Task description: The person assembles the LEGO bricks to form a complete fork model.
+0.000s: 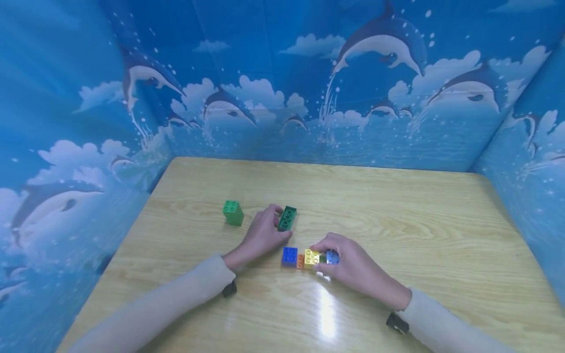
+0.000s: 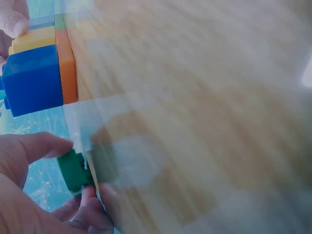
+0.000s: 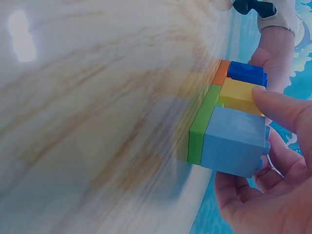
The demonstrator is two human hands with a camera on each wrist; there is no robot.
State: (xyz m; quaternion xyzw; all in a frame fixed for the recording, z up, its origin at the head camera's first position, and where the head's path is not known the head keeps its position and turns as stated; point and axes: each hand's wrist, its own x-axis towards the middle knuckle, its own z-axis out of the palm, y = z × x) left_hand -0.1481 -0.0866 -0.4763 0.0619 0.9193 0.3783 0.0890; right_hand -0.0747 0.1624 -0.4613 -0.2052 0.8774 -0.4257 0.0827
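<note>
My left hand pinches a dark green toy brick between thumb and fingers. Its hollow side faces up, and in the left wrist view the brick is right at the tabletop. My right hand holds a low row of joined bricks, thumb and fingers at the yellow brick. At the row's left end is a dark blue brick on an orange brick. A light blue brick sits on a light green brick at the other end, partly behind my fingers in the head view.
A green block stands upright left of my left hand. All of this is on a wood-grain table. Blue dolphin-print sheets enclose its back and sides. Black straps sit at both wrists.
</note>
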